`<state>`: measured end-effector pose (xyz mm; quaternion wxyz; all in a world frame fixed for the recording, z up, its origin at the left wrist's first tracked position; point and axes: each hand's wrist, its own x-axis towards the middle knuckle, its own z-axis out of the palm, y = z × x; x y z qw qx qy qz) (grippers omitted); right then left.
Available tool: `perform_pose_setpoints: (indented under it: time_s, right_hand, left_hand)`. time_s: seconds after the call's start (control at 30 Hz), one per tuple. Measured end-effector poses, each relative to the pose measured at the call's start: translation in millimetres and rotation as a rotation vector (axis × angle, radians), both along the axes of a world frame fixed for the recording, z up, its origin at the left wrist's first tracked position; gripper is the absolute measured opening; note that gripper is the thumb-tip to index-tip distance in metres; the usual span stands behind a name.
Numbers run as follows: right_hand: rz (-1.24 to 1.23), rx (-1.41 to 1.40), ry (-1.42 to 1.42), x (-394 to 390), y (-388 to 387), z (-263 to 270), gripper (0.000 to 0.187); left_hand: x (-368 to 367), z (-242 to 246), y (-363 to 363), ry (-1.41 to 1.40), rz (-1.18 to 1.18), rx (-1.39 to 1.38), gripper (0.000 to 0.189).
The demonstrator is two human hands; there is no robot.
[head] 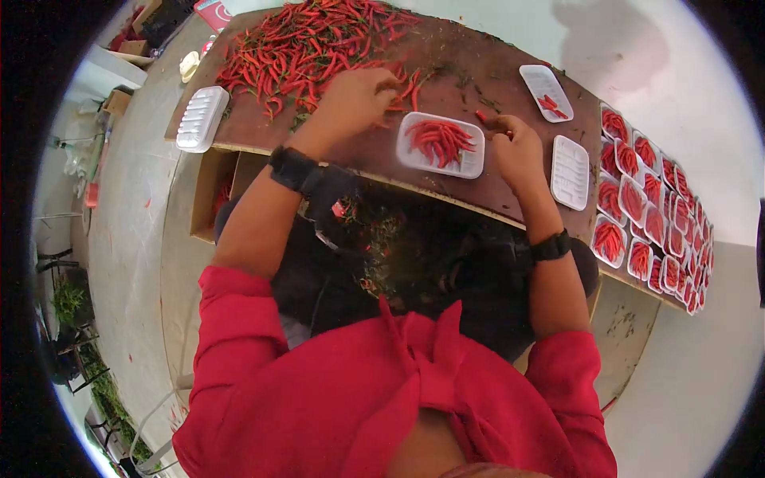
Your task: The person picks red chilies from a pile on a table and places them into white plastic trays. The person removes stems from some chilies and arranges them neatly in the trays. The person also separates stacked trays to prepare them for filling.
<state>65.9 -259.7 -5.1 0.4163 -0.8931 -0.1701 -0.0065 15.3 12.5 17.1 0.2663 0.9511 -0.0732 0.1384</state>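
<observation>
A white foam tray (pixel 401 156) lies near the table's front edge, bearing a bunch of red chili peppers (pixel 441 142). To the left of it my left hand (pixel 361 98) reaches over the near edge of a large heap of red chilies (pixel 299 54). Its fingers are bent and slightly blurred, so whether they hold a chili is unclear. On the tray's right side my right hand (pixel 515 146) has its fingers curled. A small red chili (pixel 481 116) sticks out at its fingertips, with the rest hidden.
A stack of foam trays (pixel 203 118) stands at the table's left end. On the right lie a tray with a few chilies (pixel 547 89) and a bare foam tray (pixel 569 173). Several filled packs (pixel 635 203) cover the far right. A cardboard box (pixel 206 194) sits below the table (pixel 496 200).
</observation>
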Motion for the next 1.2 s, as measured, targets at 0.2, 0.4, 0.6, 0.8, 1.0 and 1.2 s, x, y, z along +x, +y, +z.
perform_pose_setpoints:
  time_s: [0.2,0.4,0.6,0.8,1.0,1.2]
  right_hand:
    - [0.006,0.047,0.192,-4,-3,6,0.025]
    - [0.031,-0.034,0.042,-14,1,16,0.028]
    - [-0.039,-0.034,0.024,-20,4,17,0.031]
    - [0.017,-0.003,0.002,-12,15,11,0.036]
    - [0.036,-0.082,-0.025,-8,27,10,0.04]
    - [0.062,-0.073,-0.047,-5,36,14,0.041]
  left_hand:
    - [-13,19,36,0.079,0.137,0.05,0.029]
    - [-27,25,77,0.111,0.177,0.129,0.029]
    - [-32,4,104,0.109,0.176,0.139,0.026]
    - [-33,-10,114,0.068,0.195,0.212,0.022]
    - [-17,-22,99,0.081,0.083,0.28,0.02]
    - [-1,-39,75,0.195,0.151,0.243,0.025]
